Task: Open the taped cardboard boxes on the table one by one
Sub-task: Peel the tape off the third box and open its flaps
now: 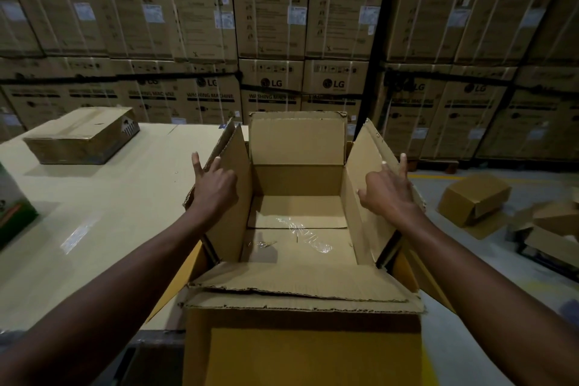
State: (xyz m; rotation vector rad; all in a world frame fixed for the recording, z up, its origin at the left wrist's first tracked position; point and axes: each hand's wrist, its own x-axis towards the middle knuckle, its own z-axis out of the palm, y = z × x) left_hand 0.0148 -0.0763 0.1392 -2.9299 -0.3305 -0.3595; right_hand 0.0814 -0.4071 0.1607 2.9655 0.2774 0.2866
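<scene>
A large cardboard box (pixel 300 351) stands open in front of me at the table's near right corner, all its flaps raised or folded out. Its inside holds only a strip of clear tape (pixel 308 236) on the bottom. My left hand (pixel 214 186) rests on the outer face of the left flap (pixel 233 197), fingers spread. My right hand (pixel 388 191) presses flat against the right flap (pixel 366 172), fingers apart. A flat, closed cardboard box (pixel 83 135) sits at the table's far left.
The pale table (pixel 109 213) stretches left and back. A green carton (pixel 14 210) stands at its left edge. Opened cardboard boxes (pixel 476 197) lie on the floor to the right. Stacked washing-machine cartons (pixel 272 25) wall off the background.
</scene>
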